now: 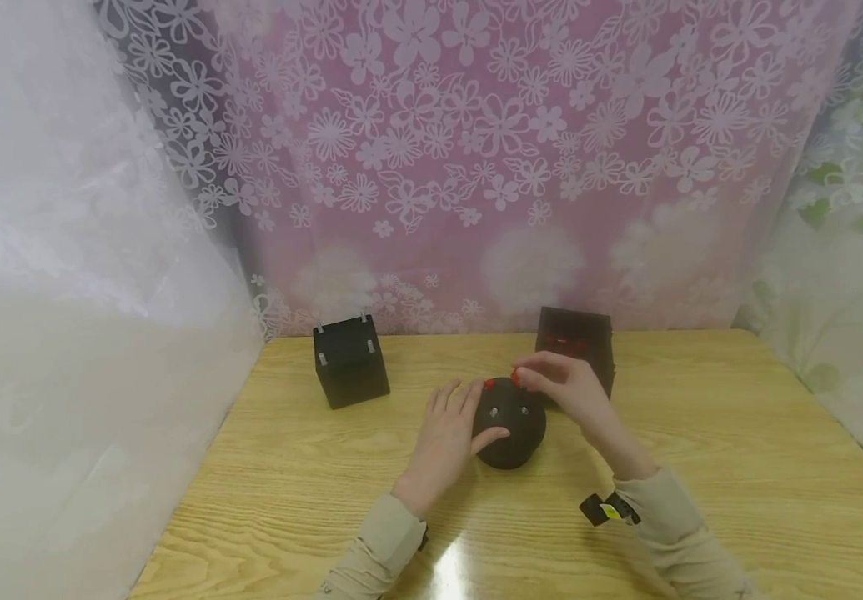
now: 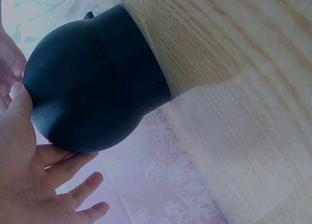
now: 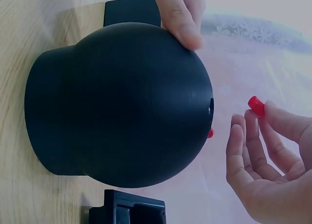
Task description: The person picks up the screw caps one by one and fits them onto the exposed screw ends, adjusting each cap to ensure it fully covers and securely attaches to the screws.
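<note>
A black round-topped piece [image 1: 509, 442] on a cylindrical base stands on the table. Two small silvery studs [image 1: 494, 412] show on its top, with a small red piece [image 1: 489, 383] at its far edge. My left hand [image 1: 442, 437] rests against its left side, thumb and first fingers touching the curve, the other fingers stretched out clear of it. Just off the dome's top, my right hand [image 3: 273, 156] pinches a small red cylindrical cap [image 3: 256, 105] between thumb and fingertips. In the right wrist view, a gap separates the cap from the dome.
At the back left stands a black box [image 1: 352, 367] with several silvery pegs upright on its top. A dark open box [image 1: 574, 329] with something red inside stands behind my right hand. A flowered curtain [image 1: 476, 208] hangs behind the wooden table [image 1: 266, 492].
</note>
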`<state>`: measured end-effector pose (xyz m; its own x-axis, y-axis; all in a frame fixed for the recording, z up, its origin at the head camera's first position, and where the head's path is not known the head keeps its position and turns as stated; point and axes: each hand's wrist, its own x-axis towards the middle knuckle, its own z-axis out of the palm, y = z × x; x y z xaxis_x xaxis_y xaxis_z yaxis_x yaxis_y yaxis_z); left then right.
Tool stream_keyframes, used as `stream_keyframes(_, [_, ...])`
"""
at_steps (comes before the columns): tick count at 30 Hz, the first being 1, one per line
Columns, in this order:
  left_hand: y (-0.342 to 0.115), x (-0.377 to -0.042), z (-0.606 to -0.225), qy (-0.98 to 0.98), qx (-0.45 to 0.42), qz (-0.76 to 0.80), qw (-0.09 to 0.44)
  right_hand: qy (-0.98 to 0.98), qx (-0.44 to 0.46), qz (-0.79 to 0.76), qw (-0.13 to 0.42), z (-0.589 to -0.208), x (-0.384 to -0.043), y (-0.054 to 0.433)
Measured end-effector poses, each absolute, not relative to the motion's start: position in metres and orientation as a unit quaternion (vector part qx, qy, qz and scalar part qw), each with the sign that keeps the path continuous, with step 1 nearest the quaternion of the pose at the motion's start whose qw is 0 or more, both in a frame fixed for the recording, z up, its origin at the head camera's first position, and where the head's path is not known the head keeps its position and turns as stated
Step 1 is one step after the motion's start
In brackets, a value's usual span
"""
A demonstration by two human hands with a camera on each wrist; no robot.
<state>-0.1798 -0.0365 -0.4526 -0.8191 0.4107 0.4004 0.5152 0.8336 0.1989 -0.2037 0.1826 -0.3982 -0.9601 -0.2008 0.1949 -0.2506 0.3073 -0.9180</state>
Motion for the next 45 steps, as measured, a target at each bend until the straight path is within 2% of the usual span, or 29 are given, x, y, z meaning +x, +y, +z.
stream_keyframes(13, [-0.036, -0.181, -0.453, -0.938, -0.250, -0.142, 0.194, -0.846, 0.179, 0.497, 0.071, -0.397, -0.193, 0.169])
stream_keyframes(21, [-0.037, -0.182, -0.455, -0.938, -0.251, -0.137, 0.197, -0.858, 0.229, 0.440, 0.130, -0.398, -0.188, 0.162])
stream_keyframes(29, [-0.037, -0.183, -0.458, -0.934, -0.254, -0.119, 0.223, -0.868, 0.248, 0.396, 0.169, -0.402, -0.187, 0.158])
stream_keyframes(45, [-0.038, -0.183, -0.458, -0.937, -0.253, -0.118, 0.210, -0.878, 0.286, 0.318, 0.216, -0.406, -0.184, 0.151])
